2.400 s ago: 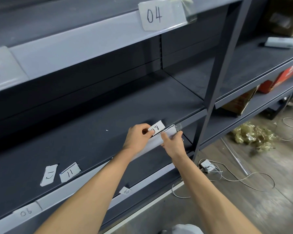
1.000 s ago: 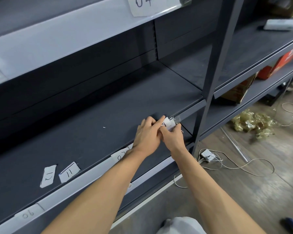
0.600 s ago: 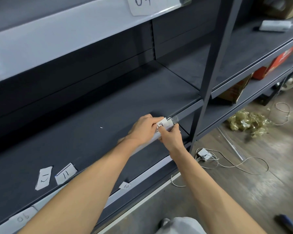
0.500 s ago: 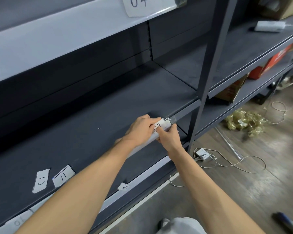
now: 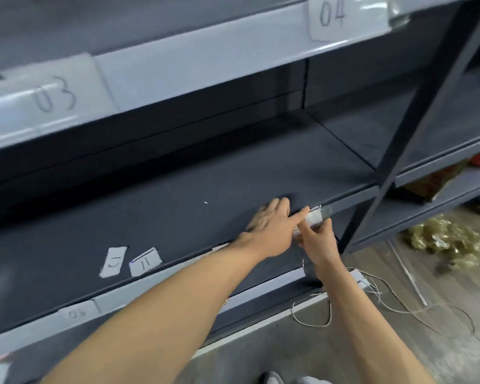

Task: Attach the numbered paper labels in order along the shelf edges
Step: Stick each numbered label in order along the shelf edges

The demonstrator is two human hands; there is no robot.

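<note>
Two loose paper slips lie on the dark middle shelf (image 5: 194,173) near its front edge, towards the left: one marked 12 (image 5: 113,262) and, just beside it on the right, one marked 11 (image 5: 145,261). On the pale strip along that front edge, further left, a label marked 06 (image 5: 78,312) is already in place. The shelf above carries label 03 (image 5: 53,98) at its left end and label 04 (image 5: 333,15) near its right end, both on the pale front strip.

At the right end of the middle shelf's front edge, the left hand (image 5: 272,225) lies flat with fingers spread and extended, its index finger pressing on a small white label (image 5: 313,216) held against the strip. The right hand (image 5: 315,236) comes from below and pinches the same label between thumb and fingers. The number on this label is covered by the fingers and blurred, so it cannot be read.

A dark upright post (image 5: 416,112) of the shelving slants down just right of the hands. Beyond it, another bay holds a brown cardboard box (image 5: 438,181), partly cut off. The floor is grey wood-look planks, with thin white cables (image 5: 383,300) trailing below the hands and a crumpled gold-coloured heap (image 5: 449,239) to the right. The whole view is slightly smeared by motion.
</note>
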